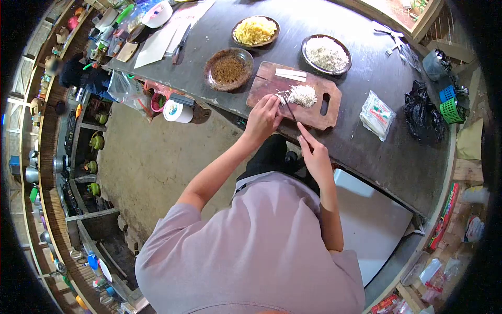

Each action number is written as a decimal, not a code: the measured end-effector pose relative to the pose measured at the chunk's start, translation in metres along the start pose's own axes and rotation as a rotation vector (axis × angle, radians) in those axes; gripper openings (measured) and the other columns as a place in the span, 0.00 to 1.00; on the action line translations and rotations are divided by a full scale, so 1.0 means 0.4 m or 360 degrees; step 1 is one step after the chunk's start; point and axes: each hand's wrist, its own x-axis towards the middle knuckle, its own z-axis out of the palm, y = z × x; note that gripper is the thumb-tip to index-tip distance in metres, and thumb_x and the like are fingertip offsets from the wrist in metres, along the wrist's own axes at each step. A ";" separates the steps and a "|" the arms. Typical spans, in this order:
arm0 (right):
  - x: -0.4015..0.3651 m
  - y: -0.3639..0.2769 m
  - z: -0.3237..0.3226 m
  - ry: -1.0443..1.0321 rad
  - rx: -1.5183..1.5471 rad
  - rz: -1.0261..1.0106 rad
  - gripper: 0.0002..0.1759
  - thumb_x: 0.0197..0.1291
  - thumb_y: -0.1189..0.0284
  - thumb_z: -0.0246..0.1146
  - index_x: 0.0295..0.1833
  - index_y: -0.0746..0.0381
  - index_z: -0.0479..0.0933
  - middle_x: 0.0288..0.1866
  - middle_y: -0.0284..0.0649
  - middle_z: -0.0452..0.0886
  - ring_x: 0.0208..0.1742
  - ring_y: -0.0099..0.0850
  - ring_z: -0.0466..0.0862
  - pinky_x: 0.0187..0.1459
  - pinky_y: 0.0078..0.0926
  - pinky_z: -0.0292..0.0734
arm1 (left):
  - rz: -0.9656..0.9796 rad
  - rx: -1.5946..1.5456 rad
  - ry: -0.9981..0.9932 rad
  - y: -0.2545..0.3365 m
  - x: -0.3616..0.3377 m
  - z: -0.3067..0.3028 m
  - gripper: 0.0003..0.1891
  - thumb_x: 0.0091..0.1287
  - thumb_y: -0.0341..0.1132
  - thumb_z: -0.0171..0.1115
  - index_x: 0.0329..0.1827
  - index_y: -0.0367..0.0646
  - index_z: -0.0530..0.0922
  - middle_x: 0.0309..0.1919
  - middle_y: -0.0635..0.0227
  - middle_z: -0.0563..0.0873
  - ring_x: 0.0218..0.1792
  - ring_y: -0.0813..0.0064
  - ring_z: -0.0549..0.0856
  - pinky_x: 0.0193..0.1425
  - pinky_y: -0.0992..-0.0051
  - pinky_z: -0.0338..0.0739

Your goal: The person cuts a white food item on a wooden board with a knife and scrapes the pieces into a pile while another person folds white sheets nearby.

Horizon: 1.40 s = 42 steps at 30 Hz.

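Note:
A wooden cutting board (pixel 329 93) with an oval handle hole lies near the table's front edge. My left hand (pixel 263 119) rests on its left part, fingers bent together over pale shreds. In my right hand (pixel 314 152) is the handle of a knife (pixel 291 111), its blade on the board beside my left fingertips. Right of the blade sits a pile of white shreds (pixel 303 96). Pale flat strips (pixel 291 75) lie at the board's back edge. Behind the board are a plate of brown granules (pixel 228 68), a plate of yellow pieces (pixel 255 30) and a plate of whitish shreds (pixel 326 53).
On the dark table (pixel 387 162) are a white printed packet (pixel 377 116), a black plastic bag (pixel 422 112) and cutlery (pixel 395 39). White sheets (pixel 164 44) lie at the back left. A white bucket (pixel 178 111) stands below the edge. At the far left is another person (pixel 86 76).

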 end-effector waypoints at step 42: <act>0.082 -0.049 0.028 -0.0309 0.0011 0.0078 0.23 0.82 0.60 0.59 0.78 0.42 0.76 0.24 0.39 0.74 0.27 0.23 0.75 0.39 0.29 0.79 | -0.0184 0.0042 0.0089 -0.018 -0.138 -0.022 0.25 0.65 0.28 0.67 0.68 0.41 0.81 0.65 0.54 0.79 0.68 0.52 0.79 0.74 0.57 0.76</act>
